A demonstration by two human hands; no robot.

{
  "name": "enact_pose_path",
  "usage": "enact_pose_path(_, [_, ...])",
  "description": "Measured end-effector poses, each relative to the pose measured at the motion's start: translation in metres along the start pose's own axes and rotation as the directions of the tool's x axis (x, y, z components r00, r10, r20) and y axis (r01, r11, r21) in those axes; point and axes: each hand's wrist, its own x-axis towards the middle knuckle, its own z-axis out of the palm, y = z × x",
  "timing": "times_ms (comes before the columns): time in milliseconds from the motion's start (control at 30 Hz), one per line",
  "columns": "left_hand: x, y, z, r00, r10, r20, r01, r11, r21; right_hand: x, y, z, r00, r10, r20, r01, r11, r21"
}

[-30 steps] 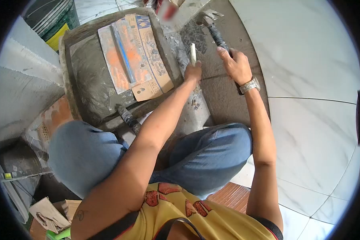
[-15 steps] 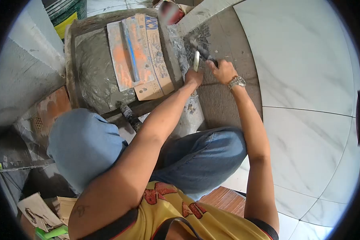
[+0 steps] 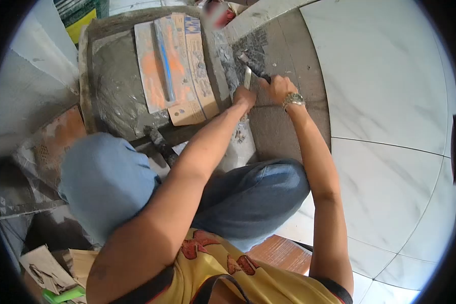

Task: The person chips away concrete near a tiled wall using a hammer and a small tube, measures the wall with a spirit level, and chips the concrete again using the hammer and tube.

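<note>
My left hand (image 3: 244,97) is closed round a pale, narrow tool (image 3: 248,77) that stands up from its fist. What the tool's lower end touches is hidden. With a watch on the wrist, my right hand (image 3: 281,89) grips the dark handle of a hammer (image 3: 253,64). The hammer's head is close to the top of the pale tool; whether they touch I cannot tell. Beneath both hands lies a rough grey-brown floor strip (image 3: 289,66), with broken dark, chipped material (image 3: 251,43) near the hammer head.
A trough (image 3: 86,96) of wet grey mortar (image 3: 116,81) is on the left, with cardboard (image 3: 201,76) and a flat orange-stained board (image 3: 152,66) over it. White marble-look tiles (image 3: 380,76) are at the right. A green bucket (image 3: 93,10) stands at the upper left.
The hammer came down from its raised place at the right to beside the pale tool's top. My right hand moved left and slightly down. My left hand stayed nearly in place.
</note>
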Motion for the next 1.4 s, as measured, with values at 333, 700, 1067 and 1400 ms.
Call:
enact_pose_path(333, [-0.002,0.008,-0.007,0.985,-0.141,0.097,0.156,0.975,-0.161,-0.012,-0.051,-0.109,0.984,0.038,-0.175,0.066,0.831,0.553])
enact_pose_path(700, [0.002,0.008,-0.004,0.992,-0.111,0.057,0.116,0.989,-0.097,-0.006,-0.072,-0.153,0.989,0.052,-0.139,0.032,0.839,0.542])
enact_pose_path(1067, [0.003,0.009,-0.007,0.984,-0.130,0.119,0.134,0.990,-0.032,-0.003,-0.012,-0.064,0.964,0.239,0.121,-0.263,0.929,0.262])
enact_pose_path(1400, [0.018,-0.006,0.009,0.956,-0.267,0.118,0.274,0.961,-0.044,-0.004,-0.005,-0.027,0.974,0.139,0.176,-0.185,0.944,0.275])
